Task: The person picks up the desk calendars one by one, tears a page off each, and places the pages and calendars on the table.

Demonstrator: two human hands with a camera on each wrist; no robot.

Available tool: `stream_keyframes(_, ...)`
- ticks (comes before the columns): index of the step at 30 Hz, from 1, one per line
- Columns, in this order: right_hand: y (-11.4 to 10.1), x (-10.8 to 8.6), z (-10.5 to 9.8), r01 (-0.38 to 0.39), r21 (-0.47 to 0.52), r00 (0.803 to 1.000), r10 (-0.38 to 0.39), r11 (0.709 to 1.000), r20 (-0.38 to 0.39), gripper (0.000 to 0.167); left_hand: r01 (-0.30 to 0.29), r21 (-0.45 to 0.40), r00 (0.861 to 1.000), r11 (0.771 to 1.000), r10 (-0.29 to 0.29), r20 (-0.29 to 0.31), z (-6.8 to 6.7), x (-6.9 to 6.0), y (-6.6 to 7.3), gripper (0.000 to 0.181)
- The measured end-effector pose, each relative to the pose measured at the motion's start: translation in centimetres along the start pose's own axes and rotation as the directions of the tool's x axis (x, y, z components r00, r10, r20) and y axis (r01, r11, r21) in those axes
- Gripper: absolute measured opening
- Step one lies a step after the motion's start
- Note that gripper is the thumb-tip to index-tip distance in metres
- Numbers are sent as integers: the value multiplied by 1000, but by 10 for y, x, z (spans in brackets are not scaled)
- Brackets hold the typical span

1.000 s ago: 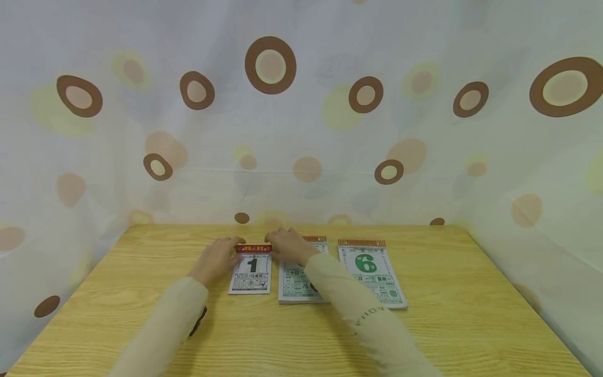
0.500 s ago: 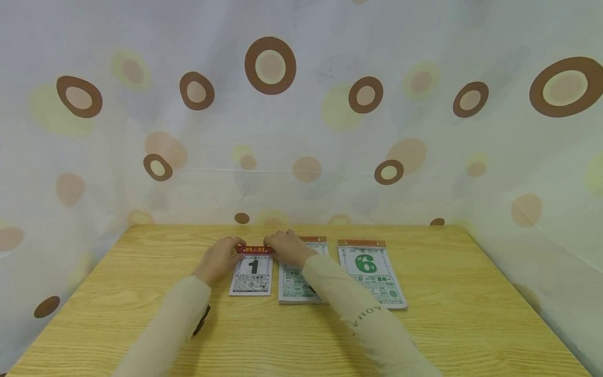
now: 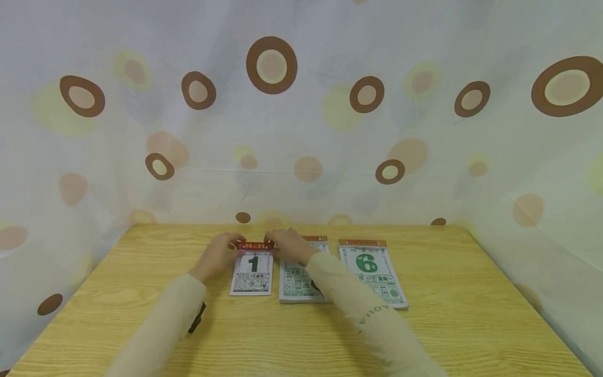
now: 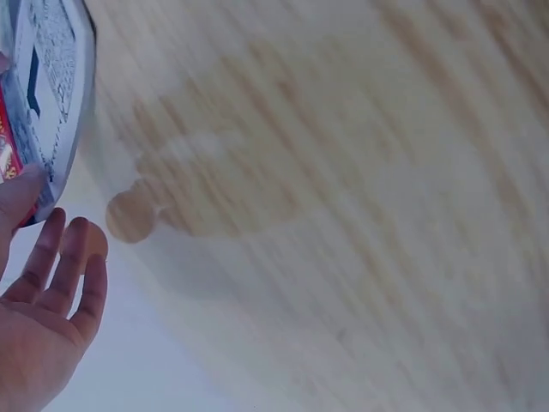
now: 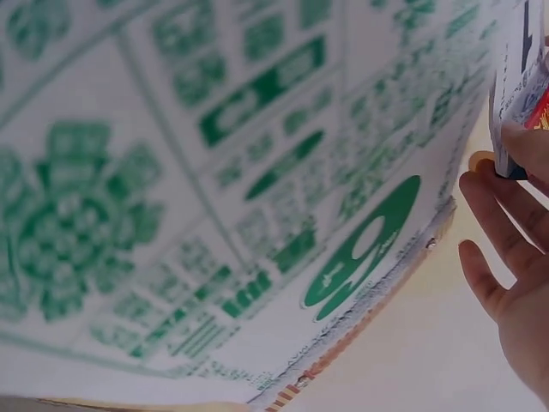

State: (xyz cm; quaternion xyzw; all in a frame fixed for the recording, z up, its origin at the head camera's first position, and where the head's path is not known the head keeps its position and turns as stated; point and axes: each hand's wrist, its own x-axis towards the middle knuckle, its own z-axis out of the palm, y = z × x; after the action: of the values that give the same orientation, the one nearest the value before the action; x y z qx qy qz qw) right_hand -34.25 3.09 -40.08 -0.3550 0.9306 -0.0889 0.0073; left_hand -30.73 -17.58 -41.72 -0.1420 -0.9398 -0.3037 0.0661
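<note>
The small calendar (image 3: 252,272) with a black 1 and a red top strip lies at the left of the row. My left hand (image 3: 218,256) pinches the strip's left corner; in the left wrist view the left hand (image 4: 43,318) has its thumb on the edge, other fingers spread. At the right corner, my right hand (image 3: 288,245) pinches the strip; the right wrist view shows the right hand (image 5: 523,300) with its thumb over the calendar (image 5: 515,94). The middle calendar (image 3: 297,285) is partly hidden under my right hand and sleeve.
A larger calendar (image 3: 367,264) with a green 6 lies to the right, its lower part partly behind my right sleeve (image 3: 358,309). The wooden table (image 3: 264,340) meets a patterned cloth (image 3: 306,131) at the back and sides.
Both hands stay at the small calendar's top corners. Its red strip dipped slightly towards me, then rose back up; the other two calendars have not moved.
</note>
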Motion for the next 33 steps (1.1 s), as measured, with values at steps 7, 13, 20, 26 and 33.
stream_keyframes(7,-2,-3,-7,18,124,1000,-15,992,-22,31,-33,-117,999,993,31,-18,-6,-1,-3,29)
stream_keyframes(13,1,-6,-9,72,208,996,-59,975,-68,30,-35,-181,999,983,34,-9,-11,-2,-2,31)
stream_keyframes(20,1,-10,-14,83,311,992,-49,947,-118,33,-88,-215,995,973,77,-59,-19,-5,6,30)
stream_keyframes(26,-1,-17,-21,107,386,982,-35,916,-187,29,-101,-218,994,971,88,-70,-27,-5,11,30)
stream_keyframes(33,-2,-21,-26,174,422,961,-60,890,-269,27,-123,-252,991,960,106,-81,-34,-3,14,30)
